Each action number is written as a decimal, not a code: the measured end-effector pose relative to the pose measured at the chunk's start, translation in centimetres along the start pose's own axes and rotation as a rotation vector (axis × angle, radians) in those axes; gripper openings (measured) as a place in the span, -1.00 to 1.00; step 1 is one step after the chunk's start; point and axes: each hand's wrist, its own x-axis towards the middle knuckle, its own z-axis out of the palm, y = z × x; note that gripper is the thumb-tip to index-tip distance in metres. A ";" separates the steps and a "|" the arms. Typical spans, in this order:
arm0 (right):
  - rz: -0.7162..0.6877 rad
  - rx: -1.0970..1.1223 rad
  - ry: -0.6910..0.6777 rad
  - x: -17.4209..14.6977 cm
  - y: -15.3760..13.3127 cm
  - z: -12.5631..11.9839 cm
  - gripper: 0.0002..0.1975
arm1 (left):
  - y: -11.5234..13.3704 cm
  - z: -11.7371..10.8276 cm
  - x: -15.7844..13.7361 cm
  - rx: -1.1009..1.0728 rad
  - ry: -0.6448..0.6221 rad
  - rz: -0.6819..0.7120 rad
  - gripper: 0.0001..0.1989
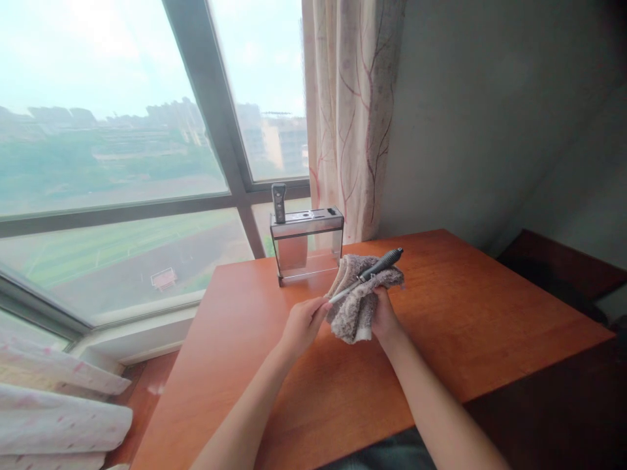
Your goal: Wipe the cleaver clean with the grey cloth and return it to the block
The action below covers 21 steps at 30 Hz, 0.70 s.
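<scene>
Over the table, my left hand (306, 323) pinches the thin pale shaft of a sharpening steel (385, 264), or a tool much like one. Its dark ribbed handle points up and to the right. A fluffy grey-brown cloth (353, 323) lies under and around the tool, its folds hanging down. My right hand (385, 316) is closed on the cloth from below and supports the handle end through it; most of its fingers are hidden. Just beyond stands a clear knife block (306, 225) with a dark frame, one grey handle (279, 201) sticking up from its left end.
The brown wooden table (235, 365) reaches to a large window (122, 163) on the left. A patterned curtain (350, 130) hangs behind the block, and more white curtain (53, 418) bunches at lower left. A grey wall (465, 117) rises at the right.
</scene>
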 end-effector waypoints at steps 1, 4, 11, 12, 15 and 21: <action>0.004 0.016 0.001 -0.1 0.0 0.2 -0.71 | -0.1 0.0 0.0 0.010 0.016 -0.015 -0.62; -0.095 -0.074 0.037 -0.3 0.1 1.1 -0.67 | -0.5 0.1 0.0 0.038 0.068 -0.059 -0.62; -0.486 -0.443 0.190 0.0 0.3 0.7 -0.76 | -0.5 0.8 0.0 -0.117 0.072 -0.126 -0.56; -0.510 -0.474 0.192 0.0 0.3 0.3 -0.77 | -0.5 1.0 0.0 -0.174 0.069 -0.153 -0.56; -0.541 -0.572 0.221 0.1 0.2 -0.8 -0.73 | -0.3 1.3 0.1 -0.358 0.034 -0.270 -0.52; -0.530 -0.477 0.253 0.2 -0.4 -0.1 -0.71 | 0.6 1.8 0.2 -0.653 -0.048 -0.403 -0.50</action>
